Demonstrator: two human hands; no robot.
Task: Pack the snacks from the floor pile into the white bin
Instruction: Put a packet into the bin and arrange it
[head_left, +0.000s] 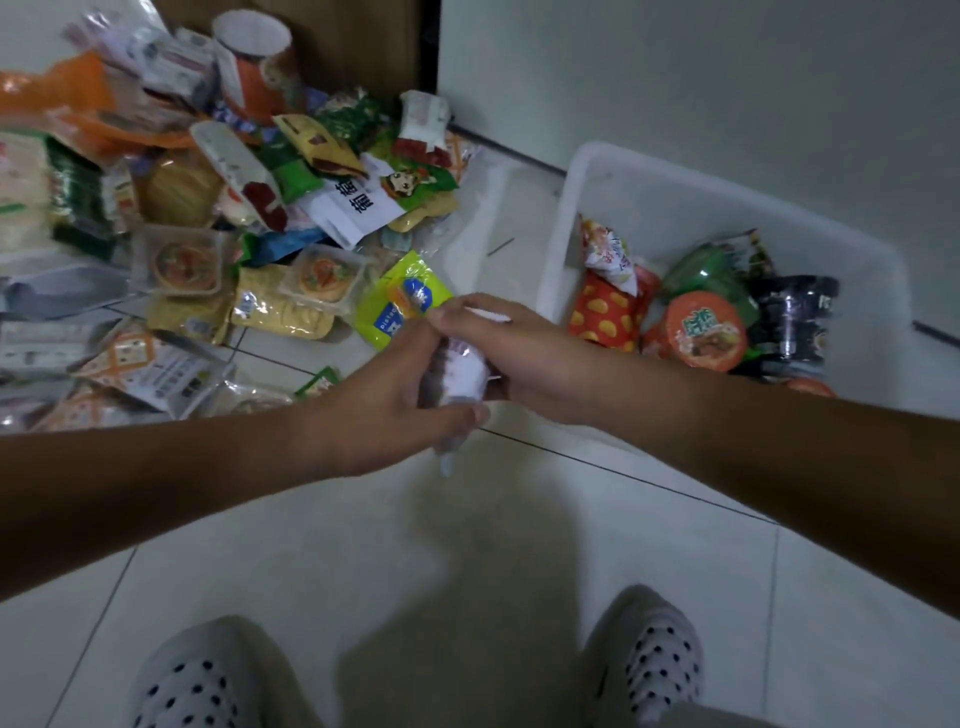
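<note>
Both hands meet over the tiled floor (467, 545), between the snack pile (249, 208) and the white bin (613, 176). A small clear-wrapped snack packet (464, 366) sits between them. The left hand (384, 400) curls round it from the pile side, and the right hand (519, 358) grips it from the bin side. The packet is above the floor, just beside the bin's near corner. A noodle cup (704, 330) already lies in the bin.
</note>
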